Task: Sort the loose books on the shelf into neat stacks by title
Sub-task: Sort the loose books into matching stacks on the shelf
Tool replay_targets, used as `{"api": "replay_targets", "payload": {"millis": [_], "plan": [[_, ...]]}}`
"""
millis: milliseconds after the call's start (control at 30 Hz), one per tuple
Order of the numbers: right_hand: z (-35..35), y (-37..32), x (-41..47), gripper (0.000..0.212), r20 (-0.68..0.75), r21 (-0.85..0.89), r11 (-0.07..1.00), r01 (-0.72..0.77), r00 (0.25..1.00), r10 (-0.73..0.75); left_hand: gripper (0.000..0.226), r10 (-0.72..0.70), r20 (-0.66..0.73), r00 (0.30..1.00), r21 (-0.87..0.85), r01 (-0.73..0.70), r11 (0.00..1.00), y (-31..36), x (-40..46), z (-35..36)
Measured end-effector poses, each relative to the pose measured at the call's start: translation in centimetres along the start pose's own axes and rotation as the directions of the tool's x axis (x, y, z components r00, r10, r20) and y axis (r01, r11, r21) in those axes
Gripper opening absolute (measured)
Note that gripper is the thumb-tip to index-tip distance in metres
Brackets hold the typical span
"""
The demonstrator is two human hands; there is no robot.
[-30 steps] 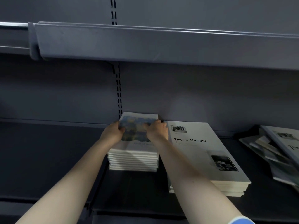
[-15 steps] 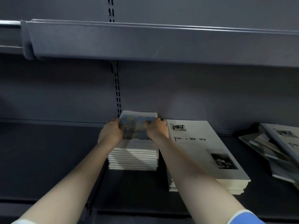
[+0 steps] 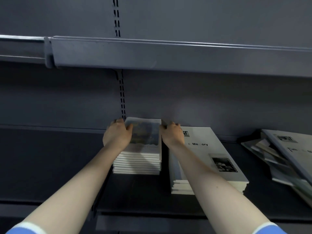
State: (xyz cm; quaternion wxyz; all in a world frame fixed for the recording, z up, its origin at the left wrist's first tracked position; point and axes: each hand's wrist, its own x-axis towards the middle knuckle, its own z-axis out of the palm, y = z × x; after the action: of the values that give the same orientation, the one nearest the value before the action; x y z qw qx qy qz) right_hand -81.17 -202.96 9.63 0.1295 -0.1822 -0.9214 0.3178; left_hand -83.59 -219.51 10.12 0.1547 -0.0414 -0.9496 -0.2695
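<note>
A stack of small books [image 3: 143, 159] with a blue-yellow picture cover stands at the back of the dark shelf [image 3: 50, 166]. My left hand [image 3: 117, 135] grips its left edge, thumb on the top cover and fingers down the side. On the opposite side, my right hand [image 3: 173, 134] holds the far right corner, its thumb at the cover's edge. Right beside it lies a lower stack of large white "Time & Memory" books [image 3: 217, 149], partly under my right forearm. Loose books [image 3: 278, 159] lie in a tilted heap at the far right.
The upper shelf's front lip [image 3: 168, 54] overhangs close above the hands. A slotted upright [image 3: 122, 98] runs down the back wall behind the small stack. Bare shelf board stretches to the left of the small stack.
Both hands slid off the top cover outward to the sides of the small stack. The view has also shifted right and closer.
</note>
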Motion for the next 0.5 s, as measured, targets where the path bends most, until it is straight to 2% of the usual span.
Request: {"api": "replay_targets", "payload": {"millis": [267,500], "plan": [[-2.5,3.3,-0.8,0.047,-0.025,-0.050,0.999,-0.013,1.000,0.012,0.047,0.013,0.014,1.000,-0.022,-0.013,1.000,2.5,-1.7,0.4],[-8.0,7.6,-0.1,0.048,-0.032,-0.139,0.990,0.002,0.999,-0.007,0.047,0.016,0.012,1.000,-0.017,-0.016,1.000,8.7,-3.3,1.5]]}}
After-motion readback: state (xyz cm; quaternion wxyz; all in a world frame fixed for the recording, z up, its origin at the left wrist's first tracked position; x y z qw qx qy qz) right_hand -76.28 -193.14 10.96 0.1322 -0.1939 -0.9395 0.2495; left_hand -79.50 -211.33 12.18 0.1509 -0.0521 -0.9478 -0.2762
